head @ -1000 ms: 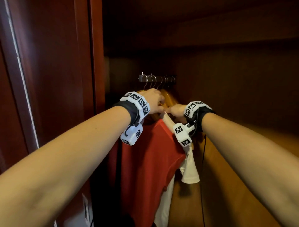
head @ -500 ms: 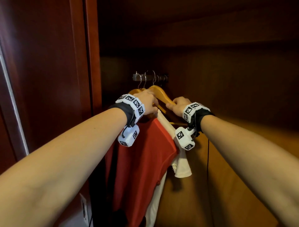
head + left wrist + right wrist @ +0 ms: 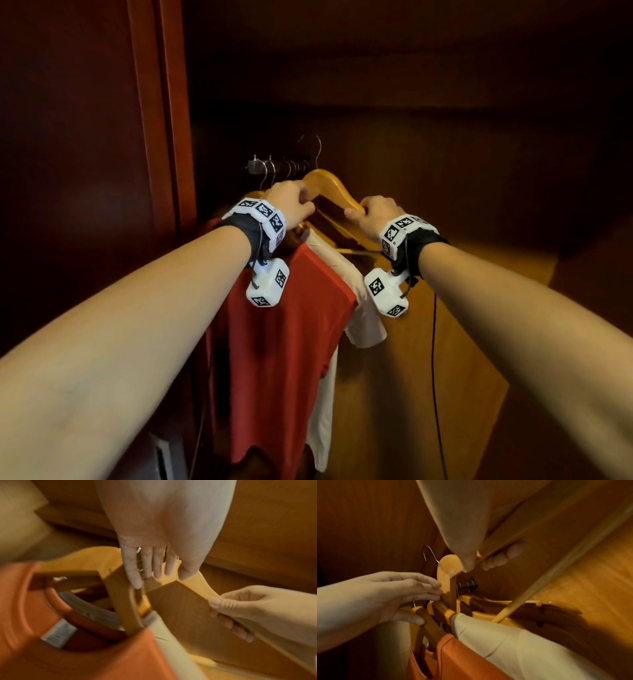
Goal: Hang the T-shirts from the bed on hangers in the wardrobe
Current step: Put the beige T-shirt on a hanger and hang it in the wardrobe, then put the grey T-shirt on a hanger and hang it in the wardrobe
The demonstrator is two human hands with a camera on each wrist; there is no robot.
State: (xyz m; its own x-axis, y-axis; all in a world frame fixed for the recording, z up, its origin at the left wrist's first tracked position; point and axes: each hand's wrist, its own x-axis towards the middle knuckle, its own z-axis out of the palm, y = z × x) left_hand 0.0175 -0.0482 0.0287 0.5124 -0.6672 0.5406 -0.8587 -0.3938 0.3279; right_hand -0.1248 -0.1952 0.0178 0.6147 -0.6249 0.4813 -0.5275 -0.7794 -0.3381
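My right hand point(image 3: 373, 214) is gripping one arm of the bare hanger point(image 3: 329, 181); my left hand point(image 3: 289, 202) is touching its neck, fingers straight. Dark wardrobe panelling point(image 3: 445, 164) is enclosing the far rail point(image 3: 291, 167).

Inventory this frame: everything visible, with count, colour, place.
wardrobe: one, red-brown wood, all around
rail: one, metal, at the back
bare wooden hanger: one, honey-coloured, hook above the rail
other wooden hangers: several, honey-coloured, on the rail
red T-shirt: one, red, on a hanger
cream T-shirt: one, cream, right of the red
black cable: one, black, below right wrist
wrist marker bands: two, white-and-black, on wrists
left hand: one, fingertips on bare hanger
right hand: one, gripping bare hanger's arm
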